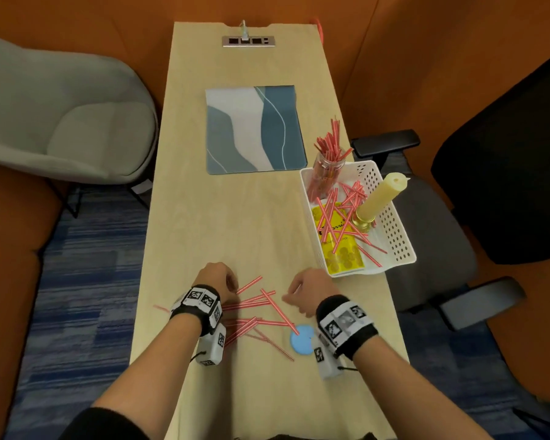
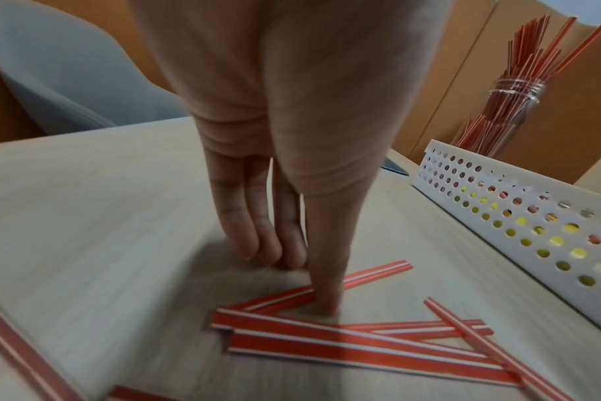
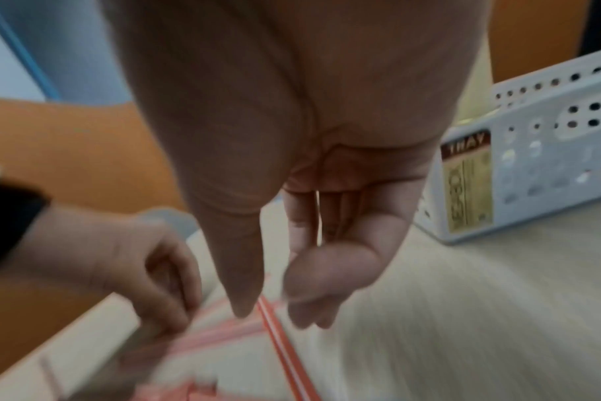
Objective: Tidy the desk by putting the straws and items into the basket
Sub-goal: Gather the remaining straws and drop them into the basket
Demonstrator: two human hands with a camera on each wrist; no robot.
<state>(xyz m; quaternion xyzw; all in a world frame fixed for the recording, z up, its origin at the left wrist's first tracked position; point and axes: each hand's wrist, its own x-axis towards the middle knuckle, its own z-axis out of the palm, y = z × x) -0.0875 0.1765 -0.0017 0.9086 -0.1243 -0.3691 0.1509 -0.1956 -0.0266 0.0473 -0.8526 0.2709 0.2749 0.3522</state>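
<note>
Several loose red-and-white striped straws [image 1: 254,301] lie scattered on the near part of the desk, between my hands. My left hand [image 1: 232,285] reaches down at their left end. In the left wrist view its thumb presses on one of the straws [image 2: 361,344] while the straight fingertips [image 2: 261,249] touch the tabletop beside it. My right hand [image 1: 288,296] hovers over the straws' right end with loosely curled fingers and holds nothing; one straw [image 3: 282,339] runs below it. A white perforated basket [image 1: 394,230] stands at the right edge.
The basket holds a glass jar of straws [image 1: 326,176], a cream candle [image 1: 378,198], a yellow packet [image 1: 340,252] and loose straws. A blue disc [image 1: 302,341] lies under my right wrist. A blue placemat [image 1: 254,128] lies mid-desk. Chairs flank the desk.
</note>
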